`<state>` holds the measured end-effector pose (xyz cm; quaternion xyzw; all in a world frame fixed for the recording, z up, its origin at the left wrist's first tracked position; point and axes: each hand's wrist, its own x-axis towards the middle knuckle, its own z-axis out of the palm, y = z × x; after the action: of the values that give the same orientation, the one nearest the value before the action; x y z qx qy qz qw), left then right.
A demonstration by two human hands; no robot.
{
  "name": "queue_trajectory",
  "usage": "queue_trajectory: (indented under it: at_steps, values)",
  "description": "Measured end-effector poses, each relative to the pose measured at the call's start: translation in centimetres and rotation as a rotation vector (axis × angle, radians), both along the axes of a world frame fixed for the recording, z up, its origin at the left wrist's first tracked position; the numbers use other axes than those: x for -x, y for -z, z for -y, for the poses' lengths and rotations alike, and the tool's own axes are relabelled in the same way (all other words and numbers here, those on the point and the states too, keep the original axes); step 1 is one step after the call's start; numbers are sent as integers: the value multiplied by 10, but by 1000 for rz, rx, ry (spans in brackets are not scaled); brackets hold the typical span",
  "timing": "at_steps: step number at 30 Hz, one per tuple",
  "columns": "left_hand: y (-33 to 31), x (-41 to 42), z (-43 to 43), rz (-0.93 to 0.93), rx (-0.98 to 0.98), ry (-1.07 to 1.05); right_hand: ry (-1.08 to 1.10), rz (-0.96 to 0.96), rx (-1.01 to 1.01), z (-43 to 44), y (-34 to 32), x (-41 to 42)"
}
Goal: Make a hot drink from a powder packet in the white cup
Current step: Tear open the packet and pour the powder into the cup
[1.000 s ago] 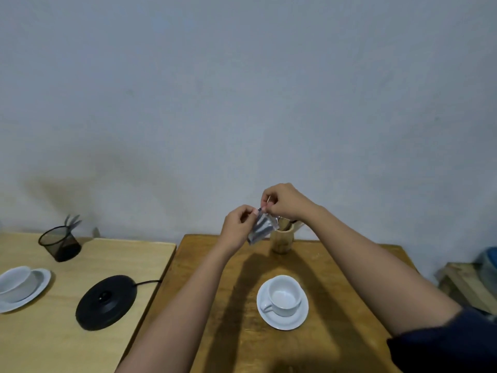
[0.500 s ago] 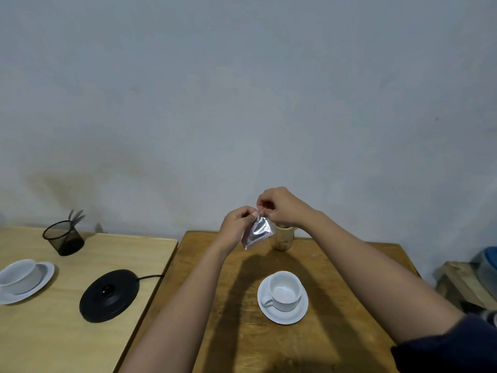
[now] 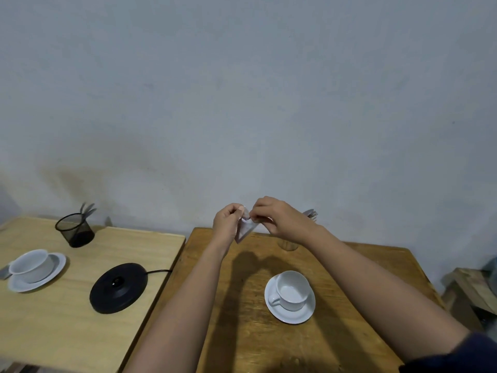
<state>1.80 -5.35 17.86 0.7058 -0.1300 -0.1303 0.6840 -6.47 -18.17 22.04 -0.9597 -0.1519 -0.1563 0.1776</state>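
Powder packet (image 3: 245, 229) hangs in the air above the far part of the darker counter (image 3: 349, 332), pinched at its top edge between both hands. The left hand (image 3: 227, 223) has its fingers (image 3: 240, 210) pressed together on one top corner; the right hand (image 3: 279, 218) pinches the edge just beside it, so the two grips nearly touch. That looks like the start of a tear, and whether the packet is open yet cannot be told.

It is a thin, silvery sachet, likely very light, limp and a little slick, so it should be held by the sealed rim rather than the filled belly. Squeezing the belly could puff powder out once the top gives.

Below and nearer the person, the white cup (image 3: 293, 289) stands upright on its saucer (image 3: 291, 314), seemingly empty, well apart from the packet. A wooden holder (image 3: 288, 244) sits behind the right wrist, with cutlery (image 3: 310, 214) showing above the hand. On the paler counter (image 3: 53, 332) to the left lie a black kettle base (image 3: 118, 288), a second cup and saucer (image 3: 33, 267) and a mesh pot (image 3: 75, 230).
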Motion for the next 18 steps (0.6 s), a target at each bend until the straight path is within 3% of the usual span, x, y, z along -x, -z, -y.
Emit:
queue_trajectory:
  at_steps: [11, 15, 18]
  values:
    - [0, -45, -44, -14, 108, -319, -176, 24, 21, -22, 9, -1]
    - [7, -49, -62, 16, 126, -278, 71, -47, -256, -29, 42, -7]
    - [24, -48, -73, 23, 112, -262, 329, -217, -503, -39, 98, -13]
